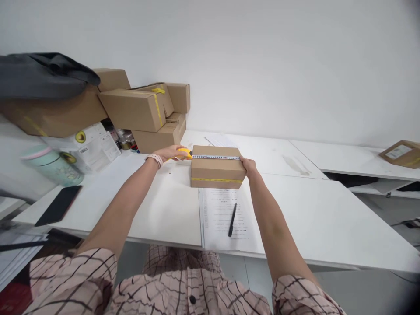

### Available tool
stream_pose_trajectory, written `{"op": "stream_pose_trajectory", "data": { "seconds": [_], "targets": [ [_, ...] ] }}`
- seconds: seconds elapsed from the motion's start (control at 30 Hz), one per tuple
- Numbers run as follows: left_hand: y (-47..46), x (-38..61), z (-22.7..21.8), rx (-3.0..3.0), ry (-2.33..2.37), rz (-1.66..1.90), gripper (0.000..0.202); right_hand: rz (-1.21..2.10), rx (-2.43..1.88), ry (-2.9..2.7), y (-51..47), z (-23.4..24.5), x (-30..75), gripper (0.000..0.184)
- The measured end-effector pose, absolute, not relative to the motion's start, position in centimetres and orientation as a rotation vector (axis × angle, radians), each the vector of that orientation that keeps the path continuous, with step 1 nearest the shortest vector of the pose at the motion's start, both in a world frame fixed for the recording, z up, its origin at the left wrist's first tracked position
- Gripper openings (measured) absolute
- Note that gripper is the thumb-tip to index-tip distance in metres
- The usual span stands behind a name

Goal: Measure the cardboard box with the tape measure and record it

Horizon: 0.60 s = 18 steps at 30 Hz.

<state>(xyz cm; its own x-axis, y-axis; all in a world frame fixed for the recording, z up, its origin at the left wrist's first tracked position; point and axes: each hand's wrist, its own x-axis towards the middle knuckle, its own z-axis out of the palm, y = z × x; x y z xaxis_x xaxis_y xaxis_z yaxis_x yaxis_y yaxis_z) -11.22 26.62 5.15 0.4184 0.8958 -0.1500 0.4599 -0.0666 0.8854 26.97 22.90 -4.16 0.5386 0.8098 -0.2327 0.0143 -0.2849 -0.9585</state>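
Note:
A closed cardboard box (216, 170) with a yellow strip along its front side sits on the white table, over the top edge of some printed sheets. My left hand (171, 153) is closed around the yellow tape measure (185, 153) at the box's left edge. The white measuring blade (216, 157) is drawn out across the top of the box. At the right edge, my right hand (248, 166) pinches the blade's end against the box; the very tip is hidden by the fingers.
Printed sheets (216, 218) with a black pen (232, 220) lie before the box. Stacked cardboard boxes (131, 109), a white avocado-print carton (95, 148), a mint bottle (54, 164) and a black phone (59, 205) are at left. Another small box (402, 154) sits far right.

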Motion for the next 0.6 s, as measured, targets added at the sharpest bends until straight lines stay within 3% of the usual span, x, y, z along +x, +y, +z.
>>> {"op": "stream_pose_trajectory", "data": {
  "seconds": [0.1,0.2,0.3,0.47,0.6],
  "targets": [
    [24.7,-10.8,7.5,1.828,1.256,0.452,0.074,0.899,-1.674,-0.736,22.8,-3.6,27.3,0.018],
    [20.5,-9.3,8.2,1.841,1.046,0.275,0.06,0.84,-1.587,-0.843,22.8,-2.1,27.9,0.02],
    [14.0,-6.0,6.2,1.599,0.795,0.22,0.054,0.757,-1.414,-1.077,23.4,-0.1,27.7,0.029],
    [6.0,0.6,1.4,1.096,0.602,0.473,0.059,0.819,-1.481,-1.488,25.1,2.4,24.6,0.043],
    [6.4,3.2,1.1,0.973,0.615,0.648,0.059,0.728,-1.657,-1.652,26.7,3.3,22.0,0.041]
  ]
}}
